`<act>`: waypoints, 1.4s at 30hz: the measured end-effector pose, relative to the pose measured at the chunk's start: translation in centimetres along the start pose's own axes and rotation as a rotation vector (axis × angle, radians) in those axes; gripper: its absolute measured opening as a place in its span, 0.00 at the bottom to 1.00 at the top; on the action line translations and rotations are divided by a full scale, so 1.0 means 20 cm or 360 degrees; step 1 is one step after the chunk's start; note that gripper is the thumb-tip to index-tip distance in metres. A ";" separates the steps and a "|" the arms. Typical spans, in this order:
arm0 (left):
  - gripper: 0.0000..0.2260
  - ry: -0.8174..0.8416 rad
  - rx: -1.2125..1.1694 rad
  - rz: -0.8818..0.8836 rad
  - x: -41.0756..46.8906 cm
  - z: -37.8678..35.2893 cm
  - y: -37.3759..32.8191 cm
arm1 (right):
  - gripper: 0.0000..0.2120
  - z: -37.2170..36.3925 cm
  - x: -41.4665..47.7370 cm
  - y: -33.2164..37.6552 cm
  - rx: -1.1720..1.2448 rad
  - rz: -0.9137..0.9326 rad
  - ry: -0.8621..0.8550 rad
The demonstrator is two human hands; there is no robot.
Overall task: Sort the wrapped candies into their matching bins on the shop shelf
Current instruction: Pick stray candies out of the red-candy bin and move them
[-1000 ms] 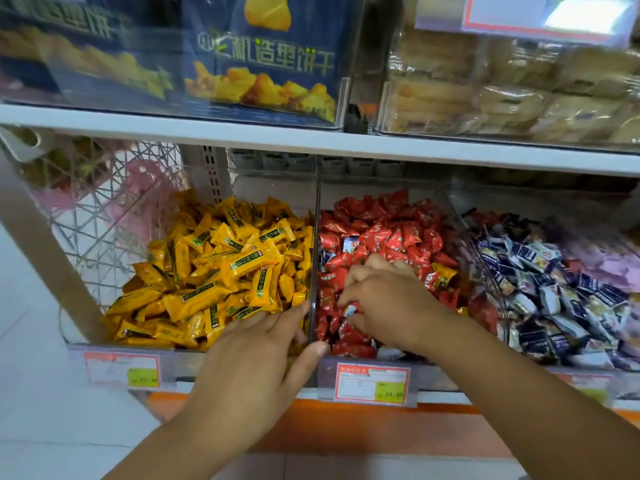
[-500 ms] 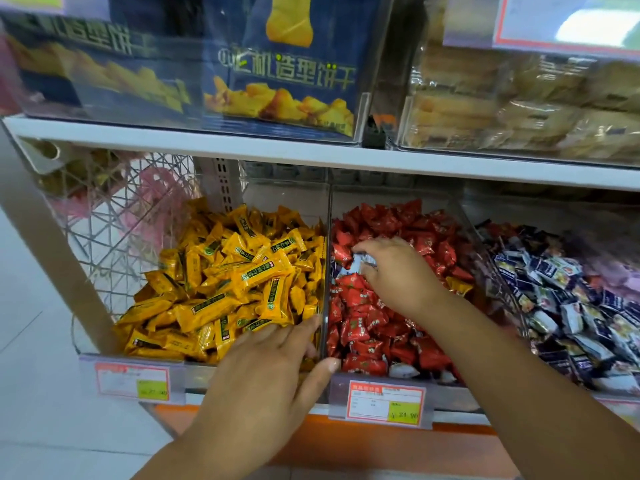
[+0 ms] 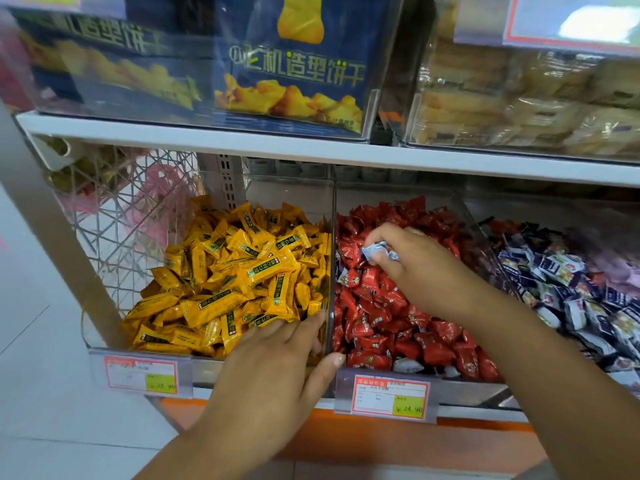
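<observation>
Evidently partway: pinching a blue-white candy (image 3: pixel 375 251) in the right hand (image 3: pixel 412 268) over the middle of the red bin (image 3: pixel 363 195), resting the left hand (image 3: pixel 277 355), fingers (image 3: pixel 311 320) straight, on the front edge of the yellow bin (image 3: pixel 204 367), with strays (image 3: pixel 408 365) yet to clear at the red bin front edge.

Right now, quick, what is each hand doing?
Left hand: open, fingers resting at the front of the yellow candy bin.
Right hand: holding a blue-and-white wrapped candy above the red candies.

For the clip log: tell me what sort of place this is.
Most likely a shop's loose-sweets shelf: clear bins heaped with yellow candies and red candies, a price tag on the front, boxed biscuits above.
</observation>
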State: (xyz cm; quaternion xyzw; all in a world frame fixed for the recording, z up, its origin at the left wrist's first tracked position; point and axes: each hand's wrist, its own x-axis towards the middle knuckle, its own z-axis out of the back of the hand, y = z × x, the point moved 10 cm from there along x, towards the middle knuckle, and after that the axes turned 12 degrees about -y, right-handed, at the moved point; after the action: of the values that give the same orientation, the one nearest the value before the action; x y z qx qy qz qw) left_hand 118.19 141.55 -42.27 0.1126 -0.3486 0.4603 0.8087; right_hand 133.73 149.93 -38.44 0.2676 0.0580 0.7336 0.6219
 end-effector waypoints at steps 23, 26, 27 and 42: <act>0.27 0.0005 0.0080 -0.0014 0.00 0.00 0.00 | 0.17 -0.25 0.02 -0.01 0.0066 0.0064 0.0120; 0.27 -0.0003 0.0056 -0.0013 0.00 0.00 0.00 | 0.13 -0.19 -0.01 -0.02 0.0195 0.0006 0.0132; 0.27 -0.0007 0.0041 -0.0011 0.00 0.00 0.00 | 0.11 -0.17 -0.02 -0.03 0.0236 -0.0011 0.0126; 0.25 0.0015 -0.0050 0.0039 0.00 0.00 0.00 | 0.14 0.38 -0.24 -0.26 0.0175 -0.0305 -0.0509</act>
State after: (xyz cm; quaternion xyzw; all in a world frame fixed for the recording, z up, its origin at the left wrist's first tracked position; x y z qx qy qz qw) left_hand 118.23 141.63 -42.31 0.0936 -0.3534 0.4650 0.8063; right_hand 142.27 144.74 -35.62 0.4076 0.0237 0.6148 0.6748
